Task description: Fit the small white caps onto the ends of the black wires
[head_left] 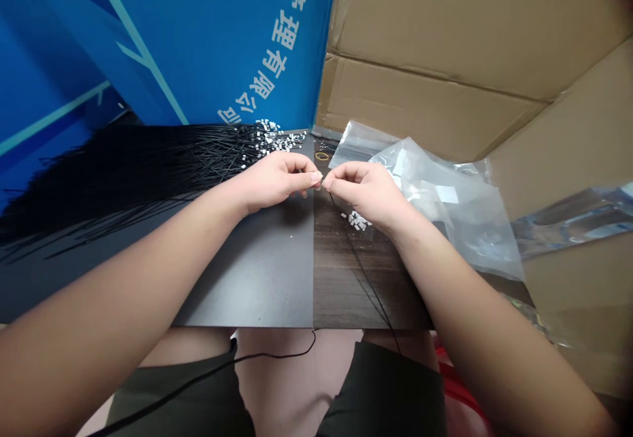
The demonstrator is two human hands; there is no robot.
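Black wire (364, 270) slants nearward from your right hand (368, 190), pinching it beyond the white connector pile (357, 221); your left hand (277, 180) meets it, fingertips closed, contents hidden.

Blue panel (198, 35), white-lettered, at back; cardboard (445, 22) to its right; yellow band (322, 153) on table (267, 285); clear bags (469, 216) before cardboard; red item (457, 384) below.
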